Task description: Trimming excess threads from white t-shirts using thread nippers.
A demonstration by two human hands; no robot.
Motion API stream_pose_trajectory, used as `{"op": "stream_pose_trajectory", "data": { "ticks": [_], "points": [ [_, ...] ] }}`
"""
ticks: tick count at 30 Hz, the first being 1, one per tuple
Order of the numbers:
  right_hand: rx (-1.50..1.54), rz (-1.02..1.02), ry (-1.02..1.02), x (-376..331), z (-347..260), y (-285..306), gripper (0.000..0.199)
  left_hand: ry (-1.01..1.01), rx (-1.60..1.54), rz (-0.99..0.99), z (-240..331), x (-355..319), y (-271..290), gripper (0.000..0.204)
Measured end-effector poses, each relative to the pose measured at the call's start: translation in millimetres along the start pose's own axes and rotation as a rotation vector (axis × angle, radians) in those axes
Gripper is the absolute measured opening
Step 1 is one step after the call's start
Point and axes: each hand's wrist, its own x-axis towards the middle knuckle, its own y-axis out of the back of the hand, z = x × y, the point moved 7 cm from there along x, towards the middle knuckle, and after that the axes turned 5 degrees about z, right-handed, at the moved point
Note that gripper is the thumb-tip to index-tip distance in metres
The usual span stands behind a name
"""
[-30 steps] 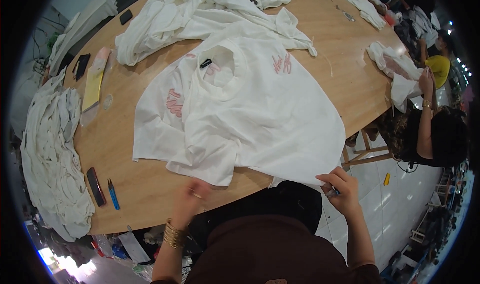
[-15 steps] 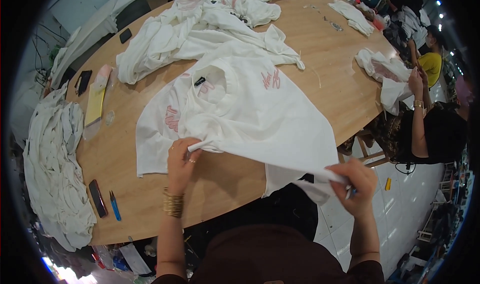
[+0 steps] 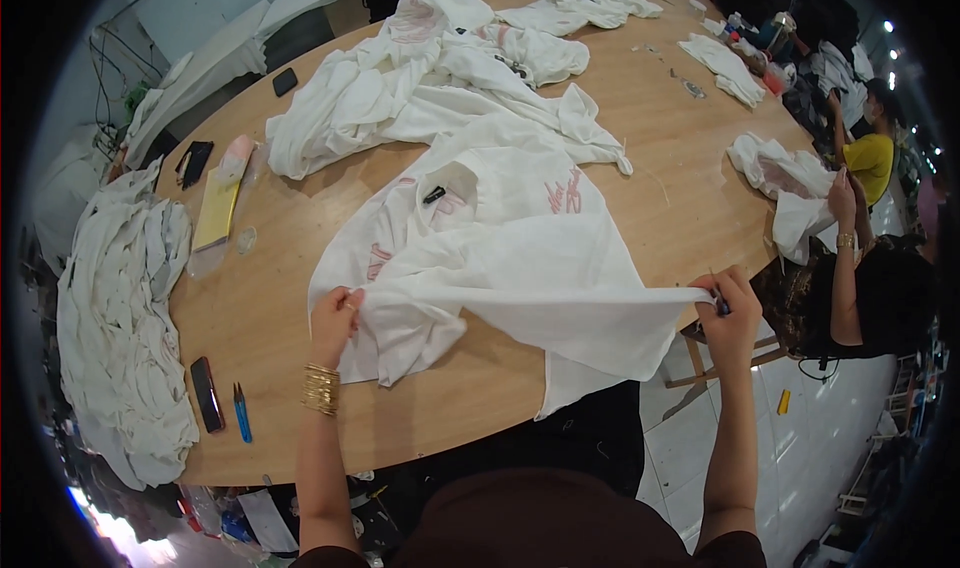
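Moved: left hand (image 3: 335,323) has gone from the table edge onto the white cotton t-shirt with pink print (image 3: 500,258) — right hand (image 3: 728,313) has carried the other end out past the table rim.
Shirt: hem edge now pulled taut between both hands; body of it lies on the round wooden table (image 3: 690,208), collar facing away.
Left grip: fingers closed, pinching a bunch of hem.
Right grip: closed on the fabric end; a small dark tool seems tucked in it, can't tell what.
Meaning: likely spread for checking or folding — not yet folded.
Nearby: blue-handled snips (image 3: 241,411) and black phone (image 3: 206,394) lie untouched, left of the wrist.
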Motion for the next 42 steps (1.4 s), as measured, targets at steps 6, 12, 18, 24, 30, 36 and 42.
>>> {"op": "stream_pose_trajectory", "data": {
  "ticks": [6,12,18,24,30,36,42],
  "points": [
    [0.135,-0.058,-0.308,0.3,29.6,1.8,0.012,-0.37,0.166,0.209,90.4,-83.6,-39.0,0.013],
    [0.303,0.028,-0.366,4.7,20.3,29.9,0.007,-0.234,0.091,0.1,44.7,-102.9,-96.4,0.021],
    [0.364,0.082,-0.291,1.1,-3.9,45.8,0.005,-0.115,-0.087,0.065,26.1,-77.7,-123.6,0.028],
    [0.254,-0.009,-0.214,14.0,-17.1,45.7,0.008,0.096,-0.146,0.031,12.7,-49.1,-127.6,0.022],
    [0.206,-0.07,-0.142,75.0,-1.0,36.1,0.018,0.011,-0.48,0.062,48.4,-24.3,-104.2,0.014],
    [0.152,-0.171,-0.094,100.0,-6.9,20.0,0.026,-0.026,-0.819,0.113,78.6,1.9,-37.2,0.016],
    [0.325,-0.246,-0.037,118.3,-42.2,7.0,0.021,-0.084,-0.77,0.193,81.6,9.2,-8.3,0.016]
  ]
}}
